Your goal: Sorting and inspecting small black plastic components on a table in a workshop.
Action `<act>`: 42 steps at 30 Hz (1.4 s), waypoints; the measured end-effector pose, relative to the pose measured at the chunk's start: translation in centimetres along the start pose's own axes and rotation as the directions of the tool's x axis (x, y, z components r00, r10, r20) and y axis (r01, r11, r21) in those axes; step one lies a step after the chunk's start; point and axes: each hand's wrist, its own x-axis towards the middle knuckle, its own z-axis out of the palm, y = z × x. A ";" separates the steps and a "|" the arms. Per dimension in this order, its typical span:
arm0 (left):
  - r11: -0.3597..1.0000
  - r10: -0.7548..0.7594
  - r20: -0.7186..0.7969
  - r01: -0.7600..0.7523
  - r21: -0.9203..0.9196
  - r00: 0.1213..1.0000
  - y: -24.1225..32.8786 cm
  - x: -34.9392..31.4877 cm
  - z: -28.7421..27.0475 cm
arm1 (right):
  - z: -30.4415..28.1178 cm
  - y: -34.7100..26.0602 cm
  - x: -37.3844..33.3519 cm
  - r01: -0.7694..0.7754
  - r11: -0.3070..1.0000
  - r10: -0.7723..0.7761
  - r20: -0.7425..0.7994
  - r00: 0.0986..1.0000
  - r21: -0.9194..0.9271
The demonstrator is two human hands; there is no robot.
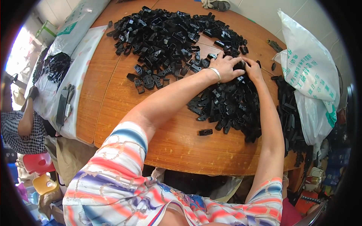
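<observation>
My left hand point(226, 68), with a bracelet at the wrist, reaches over the heap of small black plastic parts point(230, 103) right of the table's middle. Its thumb and forefinger close around a black plastic part point(240, 66). Beside it, my right hand point(253, 70) has its fingers bent and pressed together against the same part. The part's exact shape is mostly hidden by the fingers. A second, larger pile of black plastic parts point(158, 37), many of them hollow and frame-like, spreads to the far left of my hands.
One loose part point(205, 132) lies near the front of the wooden table point(162, 139). More black parts point(288, 113) line the right edge beside a white plastic sack point(311, 75). At the left, a co-worker's gloved hand point(33, 92) is near a bundle of black pieces point(56, 67).
</observation>
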 end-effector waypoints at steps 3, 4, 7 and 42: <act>0.975 0.082 -0.176 -0.116 -0.188 0.981 -1.4 -1.5 -1.1 | -0.6 -1.0 -2.0 -0.026 1.000 0.026 0.032 0.999 -0.001; 0.962 0.045 -0.257 -0.111 -0.249 0.965 -2.7 -1.8 -1.6 | -0.8 -2.1 -2.3 -0.071 0.997 0.068 0.056 0.996 0.044; 0.996 0.080 -0.459 -0.056 0.067 0.885 -6.9 -2.5 -2.5 | -1.2 -4.4 -3.4 -0.067 0.996 0.068 -0.010 0.998 0.064; 0.861 -0.119 -0.276 0.237 0.449 0.954 -12.6 -13.7 -9.7 | 2.3 -22.6 -25.8 0.260 0.963 -0.266 -0.085 0.960 -0.074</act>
